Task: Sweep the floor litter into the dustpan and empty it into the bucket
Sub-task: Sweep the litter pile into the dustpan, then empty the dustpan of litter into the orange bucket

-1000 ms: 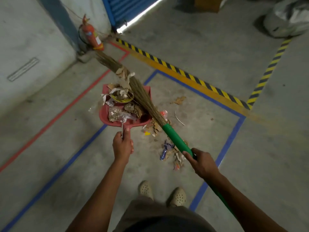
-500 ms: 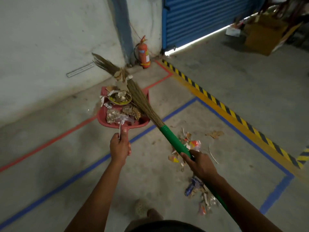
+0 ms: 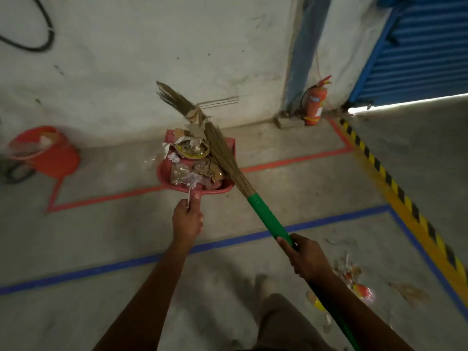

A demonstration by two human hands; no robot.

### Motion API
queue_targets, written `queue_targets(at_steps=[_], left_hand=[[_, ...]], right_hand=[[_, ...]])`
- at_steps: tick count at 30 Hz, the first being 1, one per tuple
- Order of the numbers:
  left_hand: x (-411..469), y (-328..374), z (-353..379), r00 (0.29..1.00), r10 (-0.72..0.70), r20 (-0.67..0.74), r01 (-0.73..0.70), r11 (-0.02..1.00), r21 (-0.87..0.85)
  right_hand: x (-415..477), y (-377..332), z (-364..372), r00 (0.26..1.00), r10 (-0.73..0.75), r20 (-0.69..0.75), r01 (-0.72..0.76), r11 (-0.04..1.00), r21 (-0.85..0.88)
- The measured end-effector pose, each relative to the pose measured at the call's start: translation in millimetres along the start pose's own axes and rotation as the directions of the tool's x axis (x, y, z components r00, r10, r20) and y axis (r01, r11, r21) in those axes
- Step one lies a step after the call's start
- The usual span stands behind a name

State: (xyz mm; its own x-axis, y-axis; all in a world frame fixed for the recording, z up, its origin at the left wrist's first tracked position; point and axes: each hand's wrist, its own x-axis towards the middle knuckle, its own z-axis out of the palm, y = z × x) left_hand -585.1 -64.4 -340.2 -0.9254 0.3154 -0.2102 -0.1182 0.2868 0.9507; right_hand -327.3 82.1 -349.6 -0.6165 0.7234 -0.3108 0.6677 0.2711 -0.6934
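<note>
A person's left hand (image 3: 187, 220) grips the handle of a red plastic dustpan (image 3: 164, 174) heaped with paper litter (image 3: 193, 158). The right hand (image 3: 307, 259) clasps a green-handled straw broom (image 3: 264, 217), its bristles lying across the load. An orange plastic bucket (image 3: 50, 155) stands well apart, left, by the wall.

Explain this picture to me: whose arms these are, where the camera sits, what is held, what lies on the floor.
No machine here: a person wears a camera on the head, looking down at their own arms. The left hand grips the handle of a red dustpan piled with litter. The right hand grips a broom by its green handle; its bristles lie across the pile. An orange bucket sits by the wall at left. More scraps lie on the floor near the right arm. A fire extinguisher stands farther right.
</note>
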Motion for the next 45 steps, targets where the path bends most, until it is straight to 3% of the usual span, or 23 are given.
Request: queue_targets(at_steps=[11, 20, 26, 35, 45], left_hand=[[220, 18, -47, 0.954, -0.085, -0.289, 0.061, 0.994, -0.092], [357, 44, -111, 0.841, -0.150, -0.520, 0.077, 0.984, -0.160], [452, 34, -174, 0.788, -0.169, -0.592, 0.071, 0.980, -0.185], [620, 31, -322, 0.733, -0.223, -0.642, 0.101, 0.970, -0.222], [775, 29, -465, 0.711, -0.212, -0.671, 0.111, 0.975, -0.191]], right_hand=[[266, -144, 62, 0.953, -0.176, 0.245, 0.209, 0.971, -0.118], [424, -294, 114, 0.820, -0.296, 0.489, 0.422, 0.891, -0.169], [504, -388, 196, 0.745, -0.349, 0.569, 0.515, 0.842, -0.158], [597, -555, 339, 0.703, -0.356, 0.615, 0.548, 0.823, -0.151], [694, -723, 474, 0.624, -0.401, 0.671, 0.652, 0.740, -0.164]])
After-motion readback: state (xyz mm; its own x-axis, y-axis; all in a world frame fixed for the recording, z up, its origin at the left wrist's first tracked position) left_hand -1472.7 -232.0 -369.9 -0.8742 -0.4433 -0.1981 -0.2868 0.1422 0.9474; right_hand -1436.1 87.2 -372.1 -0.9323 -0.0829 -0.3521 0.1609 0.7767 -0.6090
